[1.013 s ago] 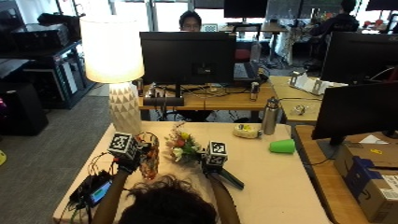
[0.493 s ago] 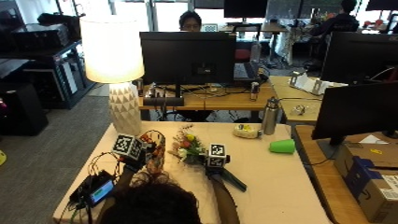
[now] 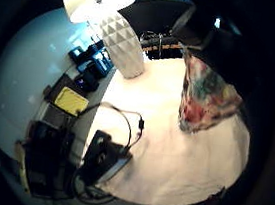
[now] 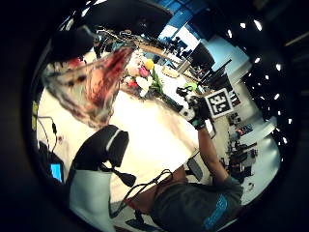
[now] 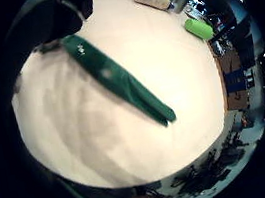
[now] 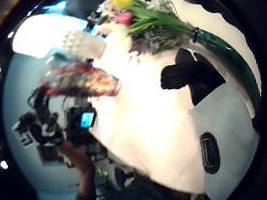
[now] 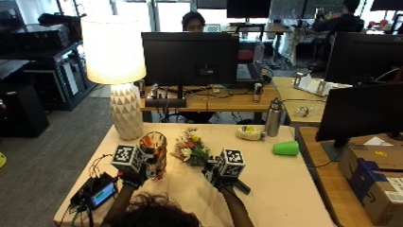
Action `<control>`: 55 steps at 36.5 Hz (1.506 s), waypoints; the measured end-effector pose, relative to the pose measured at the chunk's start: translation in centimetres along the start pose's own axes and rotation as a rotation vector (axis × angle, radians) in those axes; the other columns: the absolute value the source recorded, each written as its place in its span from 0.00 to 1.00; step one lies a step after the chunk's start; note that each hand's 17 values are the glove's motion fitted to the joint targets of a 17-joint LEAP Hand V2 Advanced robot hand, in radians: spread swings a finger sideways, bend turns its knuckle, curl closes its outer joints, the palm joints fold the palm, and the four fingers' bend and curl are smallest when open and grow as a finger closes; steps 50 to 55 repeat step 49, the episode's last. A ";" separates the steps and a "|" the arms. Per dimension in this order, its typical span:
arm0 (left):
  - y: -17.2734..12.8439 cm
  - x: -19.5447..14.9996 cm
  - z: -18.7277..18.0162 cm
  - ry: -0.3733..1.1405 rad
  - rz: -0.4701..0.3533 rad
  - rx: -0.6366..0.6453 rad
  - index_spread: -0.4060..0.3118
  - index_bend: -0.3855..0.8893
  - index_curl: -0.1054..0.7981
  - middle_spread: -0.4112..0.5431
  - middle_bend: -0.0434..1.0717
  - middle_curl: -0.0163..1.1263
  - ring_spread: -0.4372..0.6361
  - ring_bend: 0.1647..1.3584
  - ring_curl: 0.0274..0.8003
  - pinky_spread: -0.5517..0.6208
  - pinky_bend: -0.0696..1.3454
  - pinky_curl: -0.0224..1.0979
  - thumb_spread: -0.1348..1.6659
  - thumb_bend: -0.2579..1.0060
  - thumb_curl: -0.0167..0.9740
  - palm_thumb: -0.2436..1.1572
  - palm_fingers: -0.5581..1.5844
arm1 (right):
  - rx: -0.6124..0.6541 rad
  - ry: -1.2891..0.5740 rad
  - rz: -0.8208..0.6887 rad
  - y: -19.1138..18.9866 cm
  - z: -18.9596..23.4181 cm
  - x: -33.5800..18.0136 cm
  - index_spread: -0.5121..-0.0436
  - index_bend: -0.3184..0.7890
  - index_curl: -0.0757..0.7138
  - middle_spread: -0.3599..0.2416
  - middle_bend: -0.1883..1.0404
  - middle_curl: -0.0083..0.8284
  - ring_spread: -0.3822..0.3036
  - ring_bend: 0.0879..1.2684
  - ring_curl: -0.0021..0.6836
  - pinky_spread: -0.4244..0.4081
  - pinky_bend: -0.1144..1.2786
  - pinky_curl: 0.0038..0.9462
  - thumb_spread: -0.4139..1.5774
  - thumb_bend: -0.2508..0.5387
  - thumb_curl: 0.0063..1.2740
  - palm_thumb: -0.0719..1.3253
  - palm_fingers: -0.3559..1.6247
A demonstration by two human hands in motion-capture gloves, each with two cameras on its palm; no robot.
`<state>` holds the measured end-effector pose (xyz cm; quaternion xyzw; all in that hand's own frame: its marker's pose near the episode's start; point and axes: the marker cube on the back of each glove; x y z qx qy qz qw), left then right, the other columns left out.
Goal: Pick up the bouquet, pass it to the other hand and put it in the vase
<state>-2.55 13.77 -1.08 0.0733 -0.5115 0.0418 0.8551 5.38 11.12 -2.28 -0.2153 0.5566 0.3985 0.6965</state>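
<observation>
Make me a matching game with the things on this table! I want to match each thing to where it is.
Things:
1. white lamp with a bumpy base
2. bouquet of mixed flowers with green stems
3. clear glass vase with red and orange patterns
4. green plastic cup

Places:
A. lying on its side near the table's right edge
B. held in the left hand
C. held in the right hand
D. standing at the table's far left corner

Pairs: 1-D, 2-C, 3-B, 4-A
</observation>
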 end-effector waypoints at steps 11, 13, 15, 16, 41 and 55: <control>9.3 4.6 1.0 -0.032 -0.054 -0.323 0.34 0.35 0.56 0.28 0.21 0.37 0.40 0.23 0.45 0.78 0.30 0.23 0.58 0.13 0.27 0.36 0.49 | -0.075 0.126 -0.029 10.7 -6.8 -0.3 0.40 0.45 0.38 0.57 0.36 0.48 0.66 0.23 0.48 0.85 0.42 0.39 0.80 0.25 0.33 0.57 0.38; 10.8 5.5 0.9 -0.049 -0.051 -0.454 0.36 0.34 0.53 0.32 0.20 0.37 0.43 0.25 0.46 0.79 0.31 0.24 0.58 0.15 0.27 0.34 0.47 | -0.093 0.167 -0.013 12.2 -8.2 0.0 0.40 0.44 0.39 0.59 0.34 0.47 0.69 0.21 0.47 0.86 0.41 0.38 0.81 0.26 0.32 0.56 0.37; 11.2 5.9 0.4 -0.066 -0.052 -0.512 0.39 0.33 0.51 0.35 0.20 0.36 0.47 0.27 0.46 0.80 0.32 0.25 0.58 0.16 0.27 0.32 0.45 | -0.093 0.193 0.000 12.8 -9.2 0.2 0.39 0.43 0.39 0.61 0.33 0.46 0.71 0.19 0.45 0.87 0.41 0.38 0.81 0.27 0.32 0.55 0.35; 11.2 6.1 0.0 -0.070 -0.054 -0.512 0.39 0.35 0.50 0.35 0.21 0.36 0.47 0.27 0.46 0.80 0.32 0.25 0.58 0.16 0.27 0.32 0.46 | -0.088 0.201 0.005 12.9 -9.7 0.2 0.39 0.43 0.40 0.62 0.33 0.46 0.72 0.19 0.44 0.88 0.41 0.38 0.81 0.28 0.32 0.54 0.36; 10.2 6.4 -1.1 -0.040 -0.073 -0.443 0.52 0.38 0.36 0.50 0.24 0.35 0.63 0.35 0.42 0.85 0.38 0.30 0.61 0.18 0.30 0.30 0.38 | -0.049 0.269 -0.001 13.7 -11.6 -2.6 0.35 0.41 0.42 0.67 0.32 0.46 0.82 0.16 0.42 0.91 0.37 0.36 0.81 0.30 0.30 0.51 0.33; 10.5 6.7 -1.2 -0.021 -0.071 -0.468 0.53 0.38 0.35 0.52 0.24 0.35 0.64 0.36 0.41 0.86 0.38 0.31 0.61 0.18 0.30 0.30 0.38 | -0.030 0.235 -0.020 13.2 -11.2 -2.6 0.35 0.41 0.43 0.68 0.32 0.46 0.83 0.15 0.42 0.92 0.37 0.37 0.81 0.30 0.29 0.52 0.33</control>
